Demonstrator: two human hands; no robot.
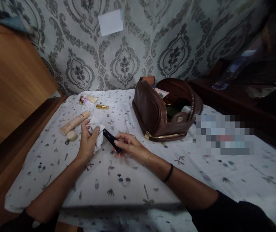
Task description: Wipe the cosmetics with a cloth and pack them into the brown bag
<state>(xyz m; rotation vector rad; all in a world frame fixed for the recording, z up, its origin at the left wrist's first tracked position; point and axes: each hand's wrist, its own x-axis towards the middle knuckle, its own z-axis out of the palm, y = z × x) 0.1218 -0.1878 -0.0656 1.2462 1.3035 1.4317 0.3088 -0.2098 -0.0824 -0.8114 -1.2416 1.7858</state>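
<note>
Between both hands, over the patterned cloth, is a glossy black tube (109,139), tilted down to the right. My right hand (134,147) grips its lower end between thumb and fingers. A crumpled white tissue or cloth (100,138) is pinched in my left hand (87,143), touching or very near the tube's upper end. Just left of that hand lie a beige squeeze tube (73,123) and a small round beige container (72,135). Farther back are a gold lipstick tube (102,106) and a small cream-coloured tube (92,98).
A brown leather toiletry bag (147,109) stands unzipped at centre right, with items inside. A wooden panel (14,71) borders the left side. On the dark furniture at right lies a clear plastic bottle (233,71). White paper (111,22) hangs on the patterned wall. A pixelated patch hides something right of the bag.
</note>
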